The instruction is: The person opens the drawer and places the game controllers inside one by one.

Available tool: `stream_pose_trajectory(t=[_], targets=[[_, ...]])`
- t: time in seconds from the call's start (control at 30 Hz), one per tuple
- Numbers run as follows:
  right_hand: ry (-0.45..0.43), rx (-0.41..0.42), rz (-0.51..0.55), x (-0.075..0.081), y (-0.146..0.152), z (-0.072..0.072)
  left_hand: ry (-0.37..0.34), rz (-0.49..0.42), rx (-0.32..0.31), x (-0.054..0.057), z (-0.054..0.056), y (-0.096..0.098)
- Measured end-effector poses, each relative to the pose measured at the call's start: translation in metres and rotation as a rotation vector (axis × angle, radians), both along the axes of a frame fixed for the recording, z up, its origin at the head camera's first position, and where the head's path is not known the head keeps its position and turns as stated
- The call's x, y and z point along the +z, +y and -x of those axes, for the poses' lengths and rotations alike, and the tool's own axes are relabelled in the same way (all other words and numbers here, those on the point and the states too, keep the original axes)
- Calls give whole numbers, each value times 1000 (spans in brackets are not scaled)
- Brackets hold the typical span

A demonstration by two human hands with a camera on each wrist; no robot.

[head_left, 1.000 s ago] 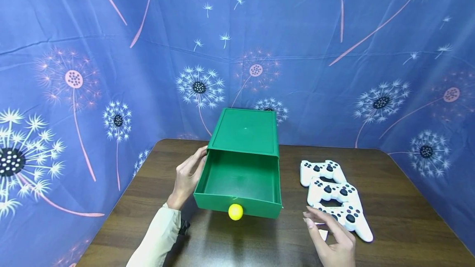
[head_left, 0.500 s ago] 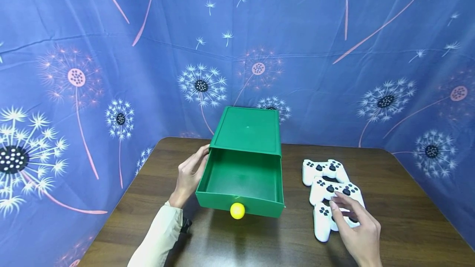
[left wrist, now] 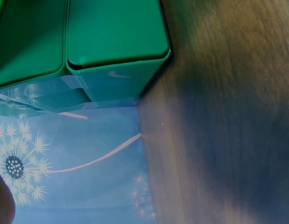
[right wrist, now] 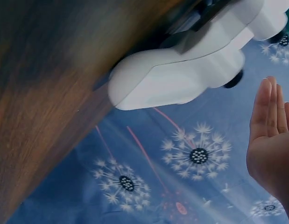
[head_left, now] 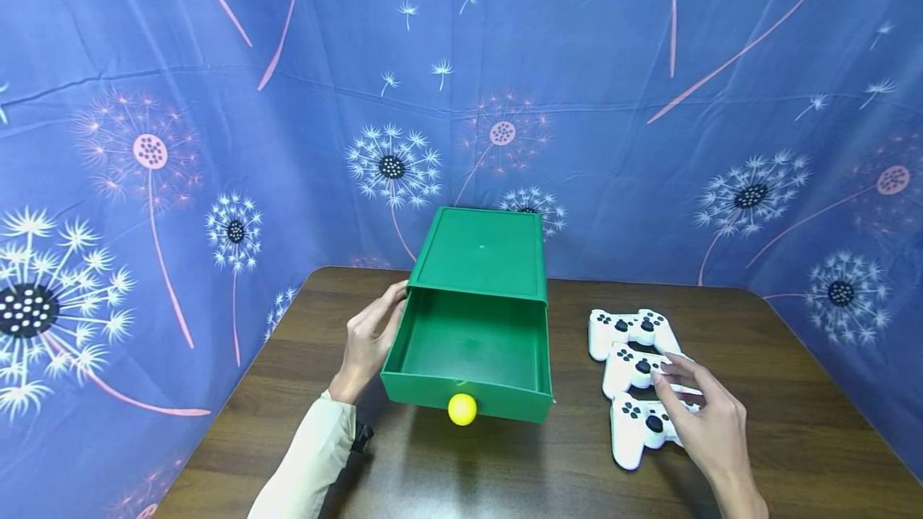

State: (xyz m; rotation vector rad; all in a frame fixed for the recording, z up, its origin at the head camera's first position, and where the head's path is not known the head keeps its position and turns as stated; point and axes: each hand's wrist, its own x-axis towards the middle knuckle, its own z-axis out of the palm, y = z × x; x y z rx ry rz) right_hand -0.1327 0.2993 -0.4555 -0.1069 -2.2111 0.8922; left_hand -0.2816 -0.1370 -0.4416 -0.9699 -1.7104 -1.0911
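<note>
A green drawer box (head_left: pixel 481 251) stands on the table with its drawer (head_left: pixel 469 343) pulled out. The drawer holds nothing visible and has a yellow ball knob (head_left: pixel 462 409) on its front. My left hand (head_left: pixel 368 347) rests along the box's left side, fingers extended; their tips are hidden behind its edge. To the right, three white game controllers lie in an overlapping column: a far one (head_left: pixel 602 336), a middle one (head_left: pixel 616 375) and a near one (head_left: pixel 629 432). My right hand (head_left: pixel 710 427) is over the right ends of the near two, fingers slightly bent, gripping nothing visible.
The brown wooden table (head_left: pixel 534 479) ends at a blue dandelion-print cloth (head_left: pixel 613 207) behind and at both sides. A small black object (head_left: pixel 363 437) shows beside the left sleeve (head_left: pixel 306 459).
My right hand has moved right and farther over the controllers, uncovering the near one's left grip. The left hand stays against the box, and the drawer remains pulled out.
</note>
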Motion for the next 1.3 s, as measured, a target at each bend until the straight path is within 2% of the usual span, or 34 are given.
stream_pose_trajectory(t=[0.1, 0.37, 0.7, 0.93, 1.3], targets=[[-18, -6, -15, -2, 8, 6, 0, -4, -6, 0, 0, 0], [-155, -28, -122, -7, 28, 21, 2, -5, -6, 1, -1, 1], [-262, -19, -115, -14, 51, 39, 0, -7, -12, -1, 1, 0], [-296, -17, -107, -17, 60, 48, 13, -7, -1, -2, 2, 0], [-354, 51, -155, -15, 79, 65, 10, -5, 0, 0, 2, 0]])
